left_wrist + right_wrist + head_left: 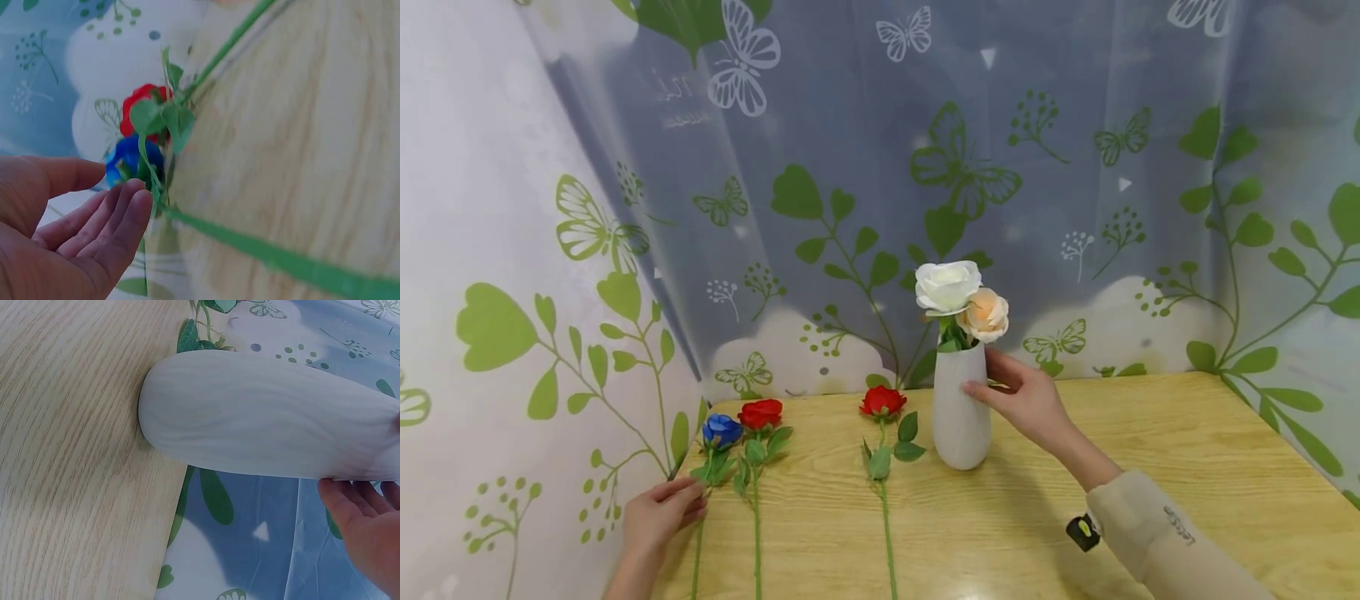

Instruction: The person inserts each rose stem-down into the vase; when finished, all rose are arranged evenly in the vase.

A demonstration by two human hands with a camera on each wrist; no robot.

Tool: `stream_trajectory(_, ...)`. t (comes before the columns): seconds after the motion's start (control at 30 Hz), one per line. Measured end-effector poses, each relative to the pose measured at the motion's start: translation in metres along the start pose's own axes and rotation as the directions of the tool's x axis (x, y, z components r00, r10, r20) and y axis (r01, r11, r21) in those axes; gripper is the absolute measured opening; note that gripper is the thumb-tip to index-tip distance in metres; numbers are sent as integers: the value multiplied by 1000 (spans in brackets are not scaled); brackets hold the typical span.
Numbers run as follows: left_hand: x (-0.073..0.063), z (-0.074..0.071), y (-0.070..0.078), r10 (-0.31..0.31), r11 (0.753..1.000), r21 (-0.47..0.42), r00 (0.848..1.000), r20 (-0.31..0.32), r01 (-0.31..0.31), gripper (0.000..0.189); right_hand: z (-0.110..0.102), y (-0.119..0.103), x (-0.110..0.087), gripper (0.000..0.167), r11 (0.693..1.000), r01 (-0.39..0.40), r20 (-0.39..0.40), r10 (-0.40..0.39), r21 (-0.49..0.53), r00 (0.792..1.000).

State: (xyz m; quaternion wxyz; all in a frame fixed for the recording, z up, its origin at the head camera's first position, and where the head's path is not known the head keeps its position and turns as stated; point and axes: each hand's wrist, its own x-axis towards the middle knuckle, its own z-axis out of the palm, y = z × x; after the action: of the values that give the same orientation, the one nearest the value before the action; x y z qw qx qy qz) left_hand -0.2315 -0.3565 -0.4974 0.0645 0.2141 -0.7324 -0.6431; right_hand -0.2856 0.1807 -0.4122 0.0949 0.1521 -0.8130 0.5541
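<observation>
My right hand holds the white vase near its neck, with the thumb at the front and fingers on the far side. The vase stands upright on the table, a white rose and a peach rose in it. At the table's left edge, my left hand is beside the blue rose, fingertips close to its leaves and stem. A gap shows between thumb and fingers; whether the fingertips touch the stem I cannot tell. One red rose lies just right of the blue one, another red rose left of the vase.
The wooden table meets a patterned curtain at its back edge and on both sides. A small black object shows by the right sleeve. The roses' long stems run toward the front of the table.
</observation>
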Motion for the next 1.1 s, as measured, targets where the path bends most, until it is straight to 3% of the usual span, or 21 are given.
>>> stream_trajectory(0.17, 5, -7, -7, 24, 993, 117, 998, -55, -17, 53, -1, 0, -1, 74, 1000, 3, 0, -3, 1, 1000)
stream_trajectory(0.37, 7, -11, -13, 36, 958, 288, 997, -67, -15, 55, 0, 0, -2, 74, 1000, -8, 2, 8, -6, 1000)
stream_trajectory(0.6, 12, -13, -15, 54, 953, 299, 998, 19, -58, 61, 0, -1, 0, 74, 1000, -12, 6, 11, 7, 1000)
stream_trajectory(0.93, 12, -7, -12, 104, 916, 384, 994, 45, -113, 53, -1, 1, 1, 74, 1000, -7, 12, 7, 9, 1000)
stream_trajectory(1.1, 14, -7, -10, 69, 944, 317, 993, 93, -95, 54, -1, 0, 1, 74, 1000, -10, 13, 10, 10, 1000)
